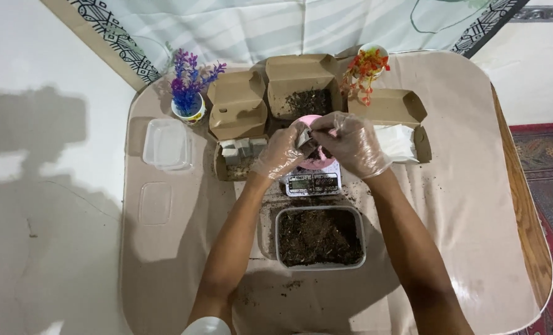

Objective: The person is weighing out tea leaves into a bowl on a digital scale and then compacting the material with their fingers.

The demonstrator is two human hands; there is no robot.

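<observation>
The surface (475,205) carried everything under a beige cover; a clear tub of dark soil (320,237) sat nearest the person; beyond it a small scale (313,182) bore a pink pot (316,160); the gloved left hand (280,152) and right hand (352,143) met above the pot, each grip pinched on one small grey piece (305,139).

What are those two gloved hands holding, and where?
Both the left hand and right hand pinch a small grey piece by its edges, above the pink pot.
</observation>
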